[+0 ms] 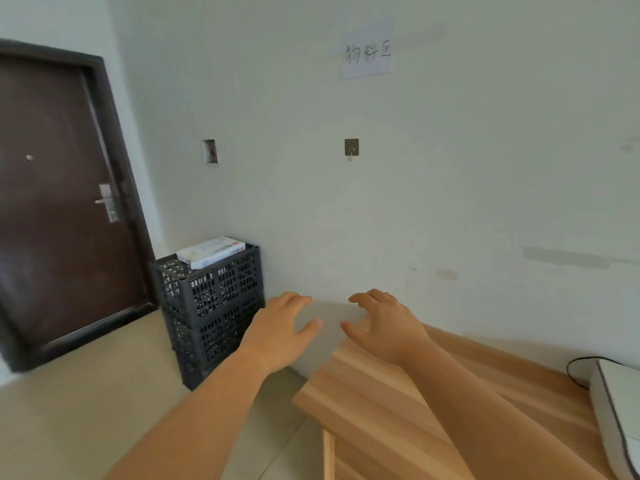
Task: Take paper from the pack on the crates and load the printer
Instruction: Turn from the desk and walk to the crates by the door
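Both forearms reach out, the right hand (384,327) over the wooden surface (374,403), the left hand (280,330) beyond its edge; fingers (298,299) spread and empty, seemingly ready for the paper pack (211,251); it lies far left atop stacked black crates (211,299), well apart.

Both bare forearms reach forward side by side, the left hand (277,332) and right hand (382,327) palm-down, near each other but apart, fingers spread and slightly curled, thumbs pointing inward toward one another, neither hand holding anything.
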`<state>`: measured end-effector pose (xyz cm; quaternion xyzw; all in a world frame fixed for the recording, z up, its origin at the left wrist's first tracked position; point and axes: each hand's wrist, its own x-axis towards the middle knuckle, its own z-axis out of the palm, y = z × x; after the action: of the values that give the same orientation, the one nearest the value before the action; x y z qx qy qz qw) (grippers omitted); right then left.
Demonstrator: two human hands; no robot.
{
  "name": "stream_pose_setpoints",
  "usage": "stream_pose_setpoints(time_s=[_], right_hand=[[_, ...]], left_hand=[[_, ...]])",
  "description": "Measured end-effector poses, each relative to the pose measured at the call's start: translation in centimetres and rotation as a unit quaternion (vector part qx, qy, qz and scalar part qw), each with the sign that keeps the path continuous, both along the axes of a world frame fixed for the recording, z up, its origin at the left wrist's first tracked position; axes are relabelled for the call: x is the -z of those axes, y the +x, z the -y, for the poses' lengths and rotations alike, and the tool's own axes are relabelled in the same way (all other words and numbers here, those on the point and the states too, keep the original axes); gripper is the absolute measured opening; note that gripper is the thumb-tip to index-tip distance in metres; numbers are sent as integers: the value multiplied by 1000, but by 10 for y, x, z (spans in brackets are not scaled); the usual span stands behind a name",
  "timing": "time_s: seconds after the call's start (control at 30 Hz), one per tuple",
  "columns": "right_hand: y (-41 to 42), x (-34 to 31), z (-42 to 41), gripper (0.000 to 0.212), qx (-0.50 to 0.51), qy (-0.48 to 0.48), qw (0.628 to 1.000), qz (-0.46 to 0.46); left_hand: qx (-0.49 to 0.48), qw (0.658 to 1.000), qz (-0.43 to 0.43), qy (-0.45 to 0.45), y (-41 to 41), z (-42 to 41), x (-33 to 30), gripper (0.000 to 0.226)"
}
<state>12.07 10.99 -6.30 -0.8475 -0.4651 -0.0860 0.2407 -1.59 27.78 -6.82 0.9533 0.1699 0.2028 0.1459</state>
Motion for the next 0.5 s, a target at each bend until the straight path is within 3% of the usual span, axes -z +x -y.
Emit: stream_pose_setpoints(time_s=[0.23, 0.5], right_hand=[[-12, 25, -141, 60, -97, -30, 994, -29], [-59, 38, -295, 59, -130, -24, 990, -42]], left_hand=[[-110, 993, -25, -19, -41, -116, 25, 57], [-140, 989, 5, -44, -84, -260, 42, 59]])
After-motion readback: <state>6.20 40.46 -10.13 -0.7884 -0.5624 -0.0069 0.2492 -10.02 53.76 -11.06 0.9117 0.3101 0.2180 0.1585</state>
